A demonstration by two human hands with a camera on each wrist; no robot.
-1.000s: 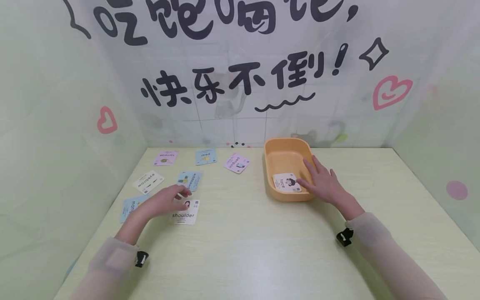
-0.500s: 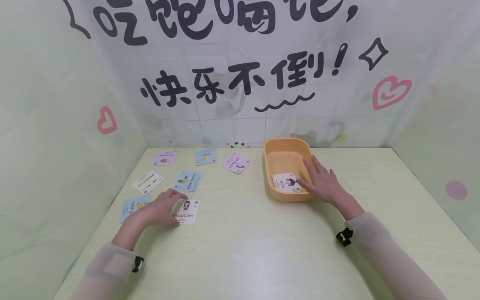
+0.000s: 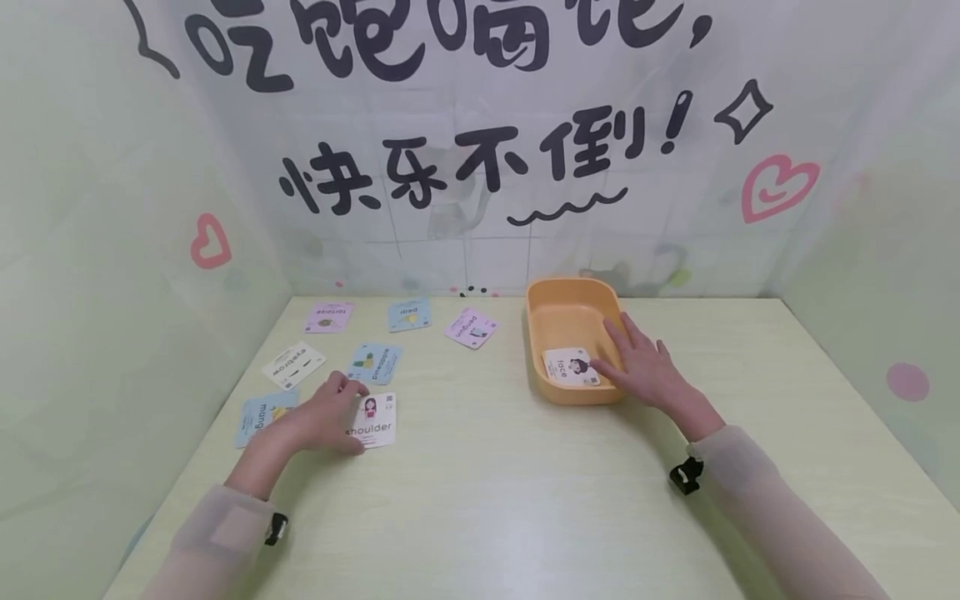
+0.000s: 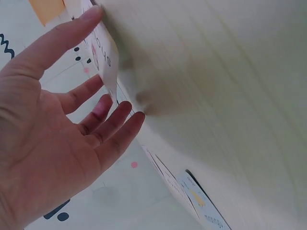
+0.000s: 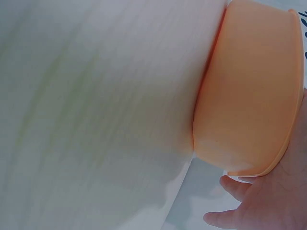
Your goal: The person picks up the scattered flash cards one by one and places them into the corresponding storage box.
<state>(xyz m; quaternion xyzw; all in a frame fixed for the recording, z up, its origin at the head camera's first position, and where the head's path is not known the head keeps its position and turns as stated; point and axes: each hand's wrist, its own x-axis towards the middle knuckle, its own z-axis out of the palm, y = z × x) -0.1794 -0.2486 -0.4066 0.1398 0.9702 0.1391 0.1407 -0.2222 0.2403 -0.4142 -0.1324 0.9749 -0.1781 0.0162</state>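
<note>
My left hand (image 3: 318,423) holds a white card marked "shoulder" (image 3: 378,410) by its edges, thumb at the near edge and fingers at the far one. In the left wrist view the card (image 4: 106,60) stands tilted between thumb and fingers, partly edge-on. My right hand (image 3: 648,367) rests over the right rim of an orange tray (image 3: 536,333), fingers spread and fairly straight, some reaching inside. A white "face" card (image 3: 568,367) lies in the tray's near end, close to my right thumb. The right wrist view shows the tray's outer wall (image 5: 249,86) beside the hand.
Around my left hand lie a blue pineapple card (image 3: 378,363), a white eyebrow card (image 3: 294,365) and a blue mango card (image 3: 258,417). Tortoise (image 3: 330,317), pear (image 3: 409,315) and penguin (image 3: 471,328) cards lie along the back. A printed curtain (image 3: 465,250) closes off the table behind.
My left hand has come down from above the shoulder card, spread its thumb and fingers across it and taken hold; the card has shifted slightly. My right hand stays at the tray.
</note>
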